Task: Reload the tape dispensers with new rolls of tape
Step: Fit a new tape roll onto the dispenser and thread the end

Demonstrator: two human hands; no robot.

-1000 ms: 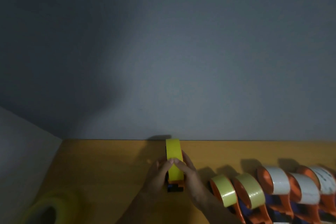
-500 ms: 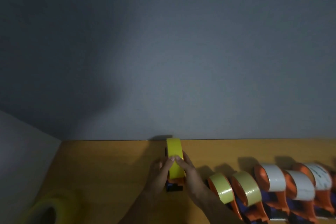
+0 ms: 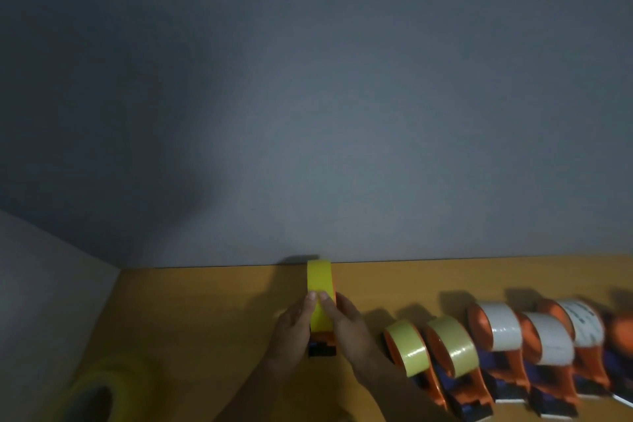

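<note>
A bright yellow tape roll [image 3: 319,279] stands on edge in an orange dispenser [image 3: 322,339] at the middle of the wooden table [image 3: 212,312]. My left hand [image 3: 294,329] holds the roll and dispenser from the left. My right hand [image 3: 346,325] holds them from the right. Both thumbs press on the roll's outer face, tips nearly touching. The dispenser's dark front end [image 3: 322,350] shows below my hands.
A row of loaded orange dispensers runs to the right: two with pale yellow rolls [image 3: 407,344] [image 3: 454,341] and several with white rolls [image 3: 503,325]. A blurred yellow roll [image 3: 102,387] lies at the bottom left. A grey wall rises behind the table.
My thumbs have crept up the roll's face toward the far side. The view has shifted slightly, so the row of dispensers sits a little further left.
</note>
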